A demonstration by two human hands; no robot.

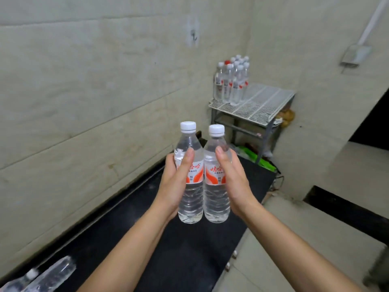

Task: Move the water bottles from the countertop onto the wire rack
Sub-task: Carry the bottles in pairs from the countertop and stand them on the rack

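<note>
I hold two clear water bottles upright side by side above the black countertop (189,249). My left hand (174,182) grips the left bottle (190,199), and my right hand (233,180) grips the right bottle (216,199). Both have white caps and orange-and-white labels. Ahead in the corner stands the white wire rack (263,104), with several similar bottles (231,81) clustered on its back left part. More bottles in plastic wrap (40,277) lie on the countertop at the bottom left.
Tiled walls close in on the left and behind the rack. Under the rack's top is a grey metal frame (265,135) with green bags (252,154) and other clutter. A tiled floor (294,239) and a step lie to the right of the counter.
</note>
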